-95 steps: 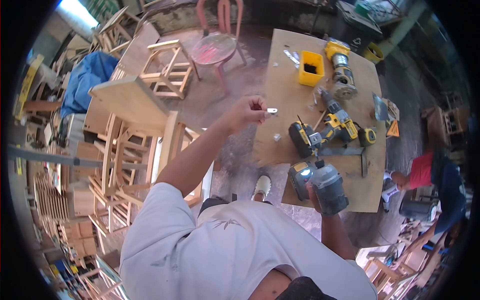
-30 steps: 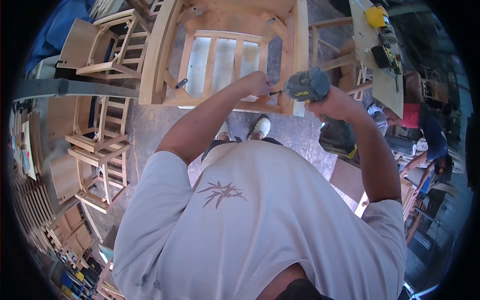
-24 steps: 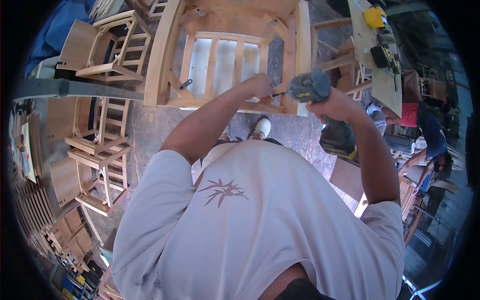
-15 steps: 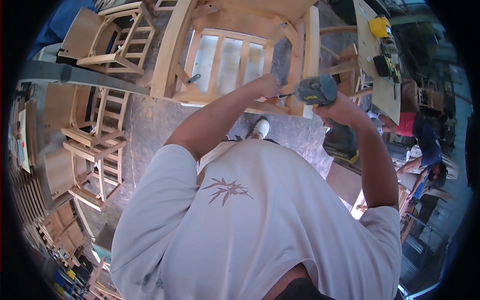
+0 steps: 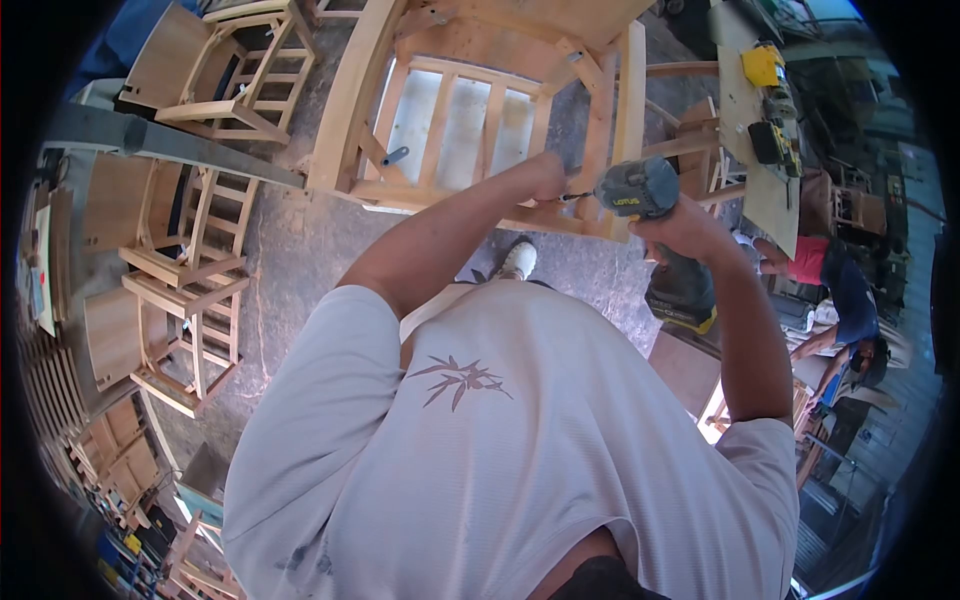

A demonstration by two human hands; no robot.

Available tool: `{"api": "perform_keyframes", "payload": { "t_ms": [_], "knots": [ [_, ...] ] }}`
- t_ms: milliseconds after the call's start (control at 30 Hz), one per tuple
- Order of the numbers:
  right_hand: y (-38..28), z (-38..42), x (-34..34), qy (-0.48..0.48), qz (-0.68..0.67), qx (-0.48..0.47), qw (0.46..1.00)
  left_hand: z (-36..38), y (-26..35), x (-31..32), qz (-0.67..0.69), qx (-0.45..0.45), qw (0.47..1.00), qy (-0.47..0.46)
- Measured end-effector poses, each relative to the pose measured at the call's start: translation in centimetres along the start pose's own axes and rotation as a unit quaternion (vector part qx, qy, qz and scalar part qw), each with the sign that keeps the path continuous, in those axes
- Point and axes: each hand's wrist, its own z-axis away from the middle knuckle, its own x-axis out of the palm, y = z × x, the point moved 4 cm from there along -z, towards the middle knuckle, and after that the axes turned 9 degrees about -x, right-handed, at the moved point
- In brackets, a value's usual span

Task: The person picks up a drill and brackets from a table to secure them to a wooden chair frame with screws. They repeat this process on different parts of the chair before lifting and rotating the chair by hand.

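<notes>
My right hand (image 5: 688, 232) is wrapped round the handle of a cordless drill (image 5: 635, 188) marked LOTUS, with its battery hanging below the wrist. The drill's bit points left, toward a wooden chair frame (image 5: 345, 110) that lies tipped over in front of me. Close to the bit's tip, my left hand (image 5: 543, 178) is closed at the frame's near rail. Its fingertips are mostly hidden, and I cannot make out what they pinch. Inside the frame, corner braces show, one with a dark metal bolt (image 5: 396, 156).
More wooden chair frames (image 5: 205, 210) stand along the left, beside a grey metal post (image 5: 200, 145). At the right, a workbench (image 5: 765, 200) carries a yellow tool (image 5: 763, 66) and other power tools. A bent-over person (image 5: 850, 290) is farther right. My shoe (image 5: 518, 260) is on the concrete floor.
The drill and my left hand have shifted slightly right in the view, and the chair frame shifts right too. Both hands keep about the same hold.
</notes>
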Motion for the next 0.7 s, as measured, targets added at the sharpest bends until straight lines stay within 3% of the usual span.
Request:
{"api": "perform_keyframes", "payload": {
  "t_ms": [33, 100, 133, 200, 300, 500, 700],
  "knots": [
    [0.2, 0.0, 0.1, 0.003, -0.008, 0.002, 1.0, -0.6, -0.6, 0.4, 0.0, 0.0, 1.0, 0.0],
    [0.0, -0.1, 0.1, 0.001, -0.018, 0.001, 1.0, -1.8, -1.4, 1.2, -0.05, 0.108, 0.993, 0.02],
    [0.0, 0.0, 0.2, -0.002, -0.029, 0.0, 1.0, -0.6, -0.6, 0.5, -0.051, 0.109, 0.993, 0.017],
    [0.0, 0.0, 0.1, -0.006, -0.013, -0.013, 1.0, 1.8, 0.2, -1.0, 0.05, 0.038, 0.998, 0.016],
    [-0.3, -0.2, -0.1, -0.025, 0.016, -0.012, 0.999, 2.5, -0.9, -1.0, 0.089, -0.022, 0.996, 0.016],
    [1.1, -1.2, -0.2, -0.047, 0.012, 0.0, 0.999, 2.7, -1.8, -1.0, 0.245, 0.008, 0.969, -0.014],
    [0.6, -1.2, -0.5, -0.059, 0.021, 0.002, 0.998, 3.3, -1.0, -1.4, 0.233, 0.012, 0.972, 0.015]
  ]
}}
